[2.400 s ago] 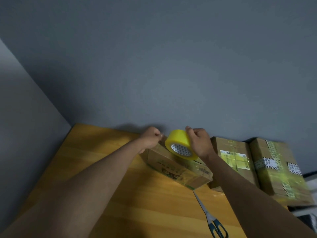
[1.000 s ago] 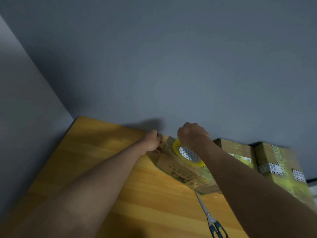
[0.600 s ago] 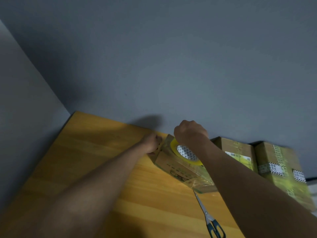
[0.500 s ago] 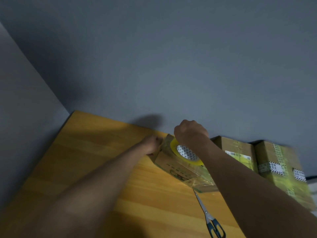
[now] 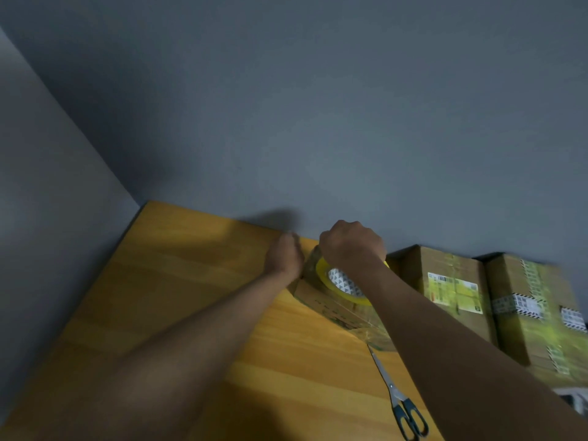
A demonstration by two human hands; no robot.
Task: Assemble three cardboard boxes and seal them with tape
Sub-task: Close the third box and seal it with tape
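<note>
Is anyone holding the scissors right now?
No, the scissors lie untouched on the table, while the right hand grips the tape roll.

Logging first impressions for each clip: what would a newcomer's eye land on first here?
The bright yellow tape roll stands out, gripped from above by the right hand on the cardboard box at the back of the wooden table, while the left hand holds the box's left end. Right of it, two taped boxes stand against the grey wall, and scissors lie near the front edge.
</note>
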